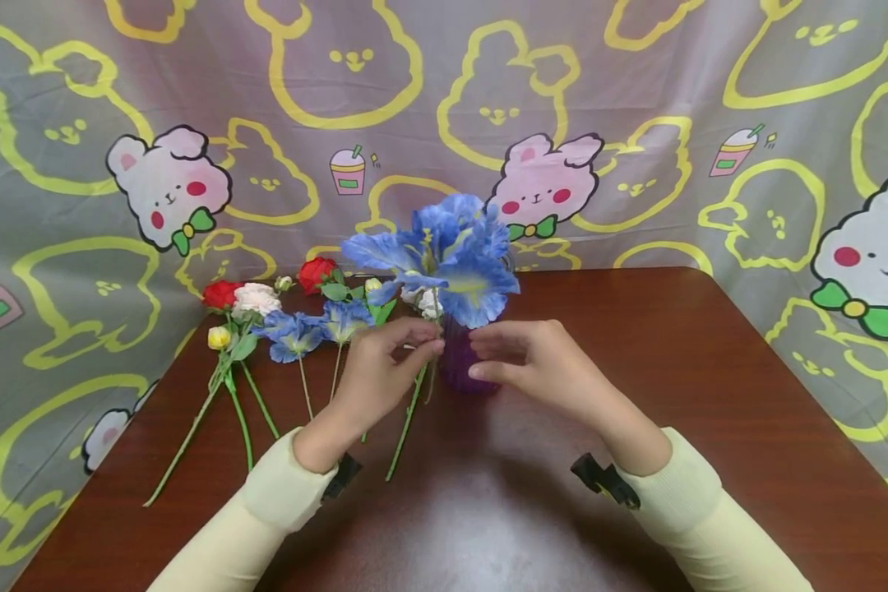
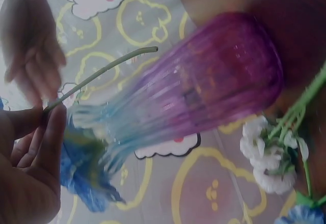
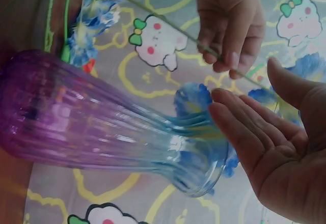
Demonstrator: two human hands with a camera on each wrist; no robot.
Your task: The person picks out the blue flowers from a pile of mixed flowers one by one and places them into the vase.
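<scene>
My left hand (image 1: 377,366) pinches the thin green stem (image 2: 102,75) of a blue artificial flower between thumb and fingertips. The large blue bloom (image 1: 451,259) stands above the hand, in front of the vase's upper part in the head view. The stem's bent lower end pokes out free below the fingers. A ribbed glass vase (image 3: 102,119), purple at the base and fading to pale blue at its flared rim, stands upright just behind the hands. Near the rim, my right hand (image 1: 543,358) has its fingers extended and holds nothing.
Left of the vase, several artificial flowers lie on the brown table (image 1: 710,427): red roses (image 1: 318,275), a pale pink bloom (image 1: 256,302), a yellow bud (image 1: 219,338) and blue flowers (image 1: 292,335). White flowers (image 2: 270,155) lie close beside the vase. A cartoon-printed curtain (image 1: 444,99) hangs behind.
</scene>
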